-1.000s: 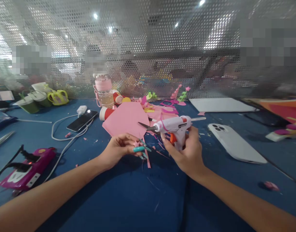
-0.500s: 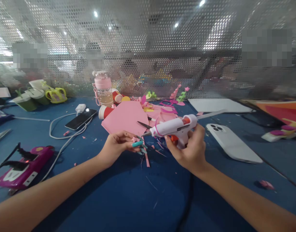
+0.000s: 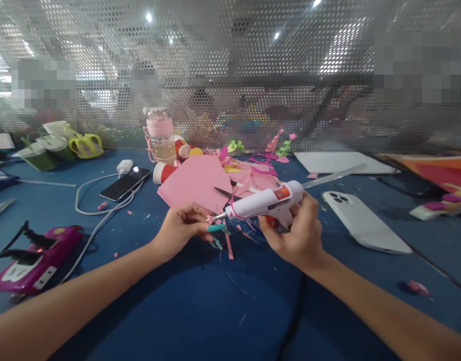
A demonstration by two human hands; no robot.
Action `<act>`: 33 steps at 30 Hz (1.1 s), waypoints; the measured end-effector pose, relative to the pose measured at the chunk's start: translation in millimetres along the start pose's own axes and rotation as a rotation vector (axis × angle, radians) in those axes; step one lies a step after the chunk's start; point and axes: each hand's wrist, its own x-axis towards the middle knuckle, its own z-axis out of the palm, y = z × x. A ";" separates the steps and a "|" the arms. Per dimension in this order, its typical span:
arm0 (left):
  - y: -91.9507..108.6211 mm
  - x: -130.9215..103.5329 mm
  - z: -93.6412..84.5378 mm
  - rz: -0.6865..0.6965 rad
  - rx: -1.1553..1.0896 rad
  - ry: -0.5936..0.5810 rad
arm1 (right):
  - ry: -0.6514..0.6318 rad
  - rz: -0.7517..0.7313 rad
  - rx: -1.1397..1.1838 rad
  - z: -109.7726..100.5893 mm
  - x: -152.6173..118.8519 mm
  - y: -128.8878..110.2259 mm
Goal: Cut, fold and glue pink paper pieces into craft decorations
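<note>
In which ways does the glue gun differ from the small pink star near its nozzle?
Colour: the glue gun is white with orange parts; the star is pink.
Size: the glue gun is far larger than the star.
Hold: the right grip wraps around the glue gun; the left grip pinches the star.
Both are held above the blue table.

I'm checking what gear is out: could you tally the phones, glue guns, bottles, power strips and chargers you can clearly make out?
Black phone and white phone: 2
Glue gun, in the right hand: 1
Bottle: 1
Power strip: 1
Charger: 1
Total: 6
</note>
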 end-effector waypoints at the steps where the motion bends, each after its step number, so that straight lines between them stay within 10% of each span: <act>1: 0.0 0.1 0.0 -0.001 0.000 0.001 | -0.003 -0.014 -0.009 -0.3 0.2 0.0; 33: -1.9 1.4 -0.9 0.001 0.026 0.009 | -0.012 -0.087 -0.140 -1.6 3.7 1.2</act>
